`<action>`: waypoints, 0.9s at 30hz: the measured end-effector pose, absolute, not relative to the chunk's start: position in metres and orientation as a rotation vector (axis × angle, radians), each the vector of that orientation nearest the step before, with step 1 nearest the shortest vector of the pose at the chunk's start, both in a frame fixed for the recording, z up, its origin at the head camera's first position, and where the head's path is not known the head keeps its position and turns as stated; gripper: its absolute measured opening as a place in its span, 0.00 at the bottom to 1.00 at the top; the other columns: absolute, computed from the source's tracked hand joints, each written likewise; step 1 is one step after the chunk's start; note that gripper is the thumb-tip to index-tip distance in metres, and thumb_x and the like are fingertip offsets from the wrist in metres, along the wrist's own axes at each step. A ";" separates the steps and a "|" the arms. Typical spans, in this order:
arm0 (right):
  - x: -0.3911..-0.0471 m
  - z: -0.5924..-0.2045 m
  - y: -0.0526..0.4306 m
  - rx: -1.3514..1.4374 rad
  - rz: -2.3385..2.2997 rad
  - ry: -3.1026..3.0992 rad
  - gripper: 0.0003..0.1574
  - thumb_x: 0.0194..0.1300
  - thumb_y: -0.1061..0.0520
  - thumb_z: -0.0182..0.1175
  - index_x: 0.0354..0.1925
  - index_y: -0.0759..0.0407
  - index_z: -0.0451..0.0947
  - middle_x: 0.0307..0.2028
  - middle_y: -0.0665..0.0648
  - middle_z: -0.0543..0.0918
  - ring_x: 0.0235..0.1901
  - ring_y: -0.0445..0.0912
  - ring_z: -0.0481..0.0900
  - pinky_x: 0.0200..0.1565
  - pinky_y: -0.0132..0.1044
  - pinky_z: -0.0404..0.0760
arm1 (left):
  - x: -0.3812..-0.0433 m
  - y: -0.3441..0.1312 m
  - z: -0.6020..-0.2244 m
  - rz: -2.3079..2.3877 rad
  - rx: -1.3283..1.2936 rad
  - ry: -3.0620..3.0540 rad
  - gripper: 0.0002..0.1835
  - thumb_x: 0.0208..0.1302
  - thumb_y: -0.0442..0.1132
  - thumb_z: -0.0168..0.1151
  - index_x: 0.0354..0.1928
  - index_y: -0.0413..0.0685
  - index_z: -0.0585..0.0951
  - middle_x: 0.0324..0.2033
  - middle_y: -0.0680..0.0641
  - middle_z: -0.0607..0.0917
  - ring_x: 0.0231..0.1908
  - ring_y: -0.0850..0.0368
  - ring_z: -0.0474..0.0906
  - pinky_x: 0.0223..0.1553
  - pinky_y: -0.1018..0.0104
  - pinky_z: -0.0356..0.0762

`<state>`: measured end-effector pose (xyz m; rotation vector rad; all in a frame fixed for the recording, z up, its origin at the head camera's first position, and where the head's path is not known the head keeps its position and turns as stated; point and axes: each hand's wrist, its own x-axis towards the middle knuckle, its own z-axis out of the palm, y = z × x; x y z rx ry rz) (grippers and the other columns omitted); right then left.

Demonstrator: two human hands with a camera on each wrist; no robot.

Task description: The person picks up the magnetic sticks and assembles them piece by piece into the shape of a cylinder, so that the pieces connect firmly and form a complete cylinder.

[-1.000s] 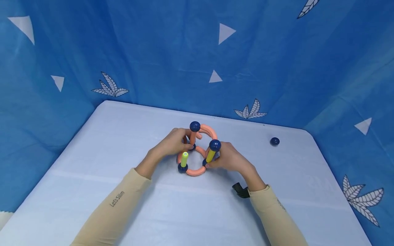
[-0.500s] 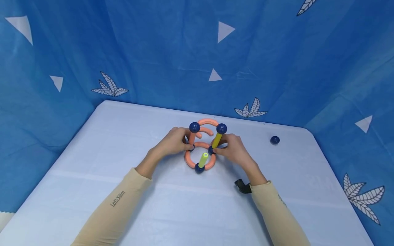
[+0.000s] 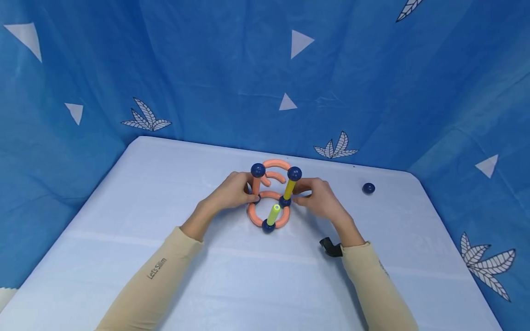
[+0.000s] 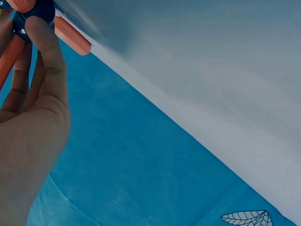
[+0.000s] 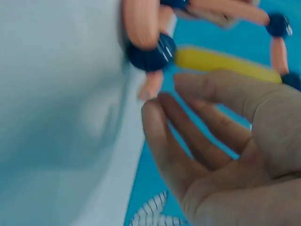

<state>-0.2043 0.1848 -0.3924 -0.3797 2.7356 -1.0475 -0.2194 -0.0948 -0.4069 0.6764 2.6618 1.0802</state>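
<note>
A magnetic-stick frame stands mid-table: curved orange rods (image 3: 254, 215) and blue balls form a ring at its base. Three straight rods rise from it, an orange rod (image 3: 256, 185), a yellow rod (image 3: 289, 189) and a light-green rod (image 3: 273, 214). Blue balls (image 3: 294, 173) top the orange and yellow ones, with a curved orange rod (image 3: 277, 162) between them. My left hand (image 3: 235, 189) pinches the left base ball (image 4: 44, 12). My right hand (image 3: 319, 197) is beside the right base ball (image 5: 153, 52), fingers loosely spread and holding nothing.
Shorter-looking curved orange rods (image 3: 276, 176) show behind the frame. A loose blue ball (image 3: 368, 188) lies at the right on the white table (image 3: 232, 285). A black fitting (image 3: 330, 247) sits at my right wrist. Blue patterned cloth (image 3: 232, 69) hangs behind the table.
The frame's right side has swung away from me, and the green rod has shifted right. My right hand moved along with it, then let go of the right base ball. The left hand kept its place.
</note>
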 end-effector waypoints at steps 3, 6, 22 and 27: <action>-0.210 -0.385 0.206 -0.273 -1.065 2.816 0.18 0.71 0.64 0.67 0.58 0.60 0.84 0.56 0.62 0.87 0.59 0.56 0.84 0.60 0.54 0.83 | -0.219 -0.095 -0.407 1.077 0.670 2.653 0.07 0.65 0.37 0.76 0.38 0.49 0.85 0.38 0.51 0.88 0.33 0.56 0.81 0.37 0.62 0.77; -0.214 -0.381 0.231 -0.104 -1.073 2.922 0.19 0.73 0.62 0.65 0.60 0.62 0.83 0.61 0.67 0.83 0.62 0.61 0.81 0.64 0.58 0.80 | -0.219 -0.097 -0.407 1.068 0.684 2.631 0.08 0.64 0.37 0.76 0.40 0.48 0.84 0.40 0.50 0.88 0.34 0.56 0.81 0.38 0.62 0.77; -0.219 -0.394 0.303 0.483 -0.743 2.982 0.22 0.72 0.68 0.57 0.62 0.71 0.79 0.67 0.78 0.73 0.67 0.73 0.67 0.63 0.64 0.75 | -0.220 -0.099 -0.409 1.058 0.722 2.537 0.20 0.62 0.34 0.76 0.55 0.49 0.84 0.48 0.48 0.87 0.41 0.54 0.83 0.46 0.59 0.80; -0.215 -0.394 0.295 0.374 -0.821 2.986 0.22 0.71 0.62 0.64 0.60 0.71 0.80 0.61 0.76 0.79 0.64 0.70 0.71 0.59 0.62 0.79 | -0.218 -0.100 -0.411 1.068 0.703 2.522 0.17 0.62 0.34 0.76 0.52 0.46 0.83 0.46 0.48 0.87 0.39 0.55 0.83 0.42 0.61 0.80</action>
